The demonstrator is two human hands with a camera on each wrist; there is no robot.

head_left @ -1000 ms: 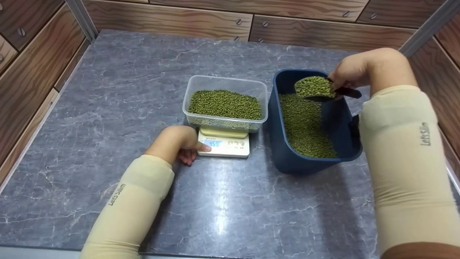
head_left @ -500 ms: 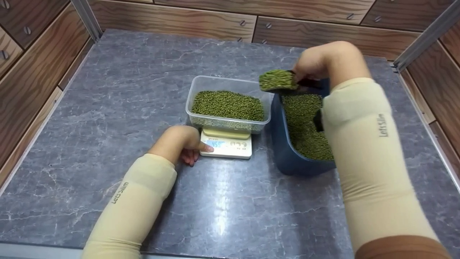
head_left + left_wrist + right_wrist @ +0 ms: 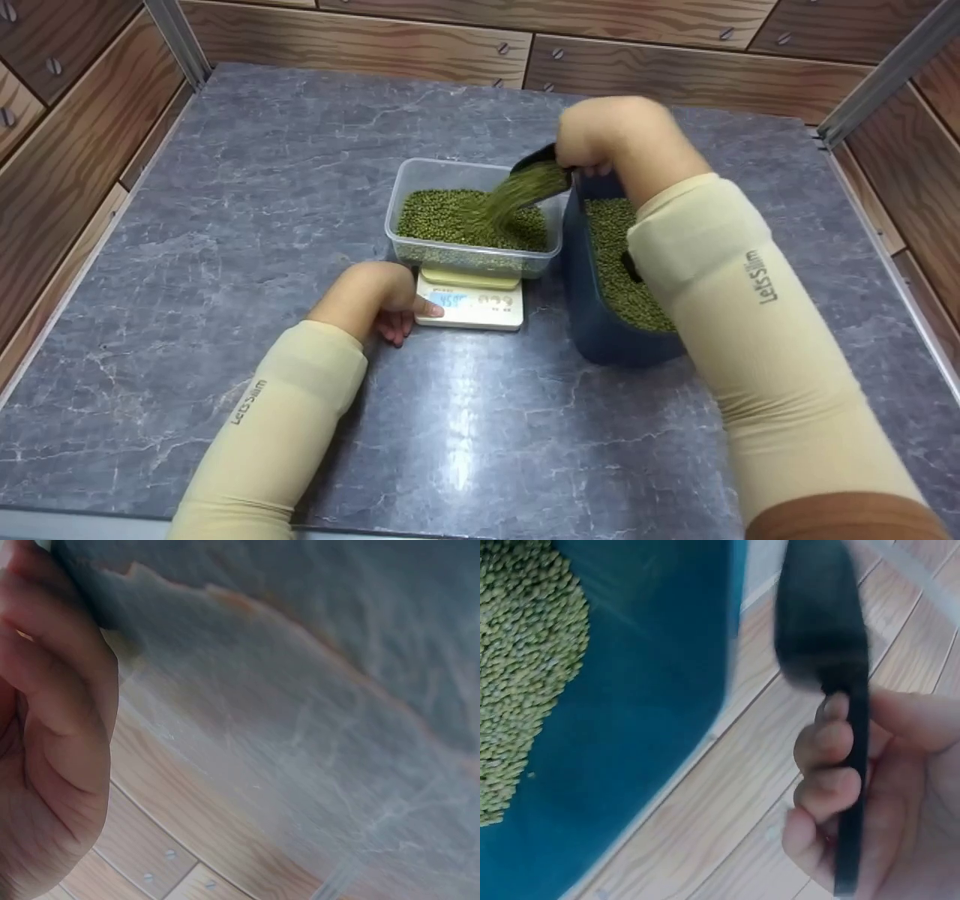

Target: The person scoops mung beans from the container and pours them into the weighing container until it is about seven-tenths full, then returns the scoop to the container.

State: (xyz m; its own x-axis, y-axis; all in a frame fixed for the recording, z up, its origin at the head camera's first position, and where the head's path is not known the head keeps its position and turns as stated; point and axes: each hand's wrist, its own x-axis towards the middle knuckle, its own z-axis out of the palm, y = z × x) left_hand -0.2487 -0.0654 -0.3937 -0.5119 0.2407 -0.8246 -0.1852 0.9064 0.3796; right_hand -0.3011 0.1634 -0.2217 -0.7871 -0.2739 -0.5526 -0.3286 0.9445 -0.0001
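Note:
My right hand [image 3: 600, 135] grips the handle of a black scoop [image 3: 821, 622] and tips it over the right side of a clear plastic container [image 3: 420, 174]. Green mung beans [image 3: 517, 196] stream from the scoop onto the beans lying in the container. The container rests on a white digital kitchen scale [image 3: 480, 319], whose lit display shows digits. My left hand [image 3: 375, 292] holds the scale's front left corner, thumb on top by the display, other fingers bent at its side. In the left wrist view, the bent fingers [image 3: 64, 682] show at the left edge.
Right of the container stands a deep blue bin [image 3: 589, 322] with more mung beans [image 3: 525, 667], partly hidden by my right forearm. The grey marbled tabletop [image 3: 262, 187] is bordered by wood-patterned panels [image 3: 360, 41] at the back and sides.
My right hand has carried the full scoop leftward from above the blue bin to the clear container and tilted it, so beans now pour out. The left hand stays on the scale.

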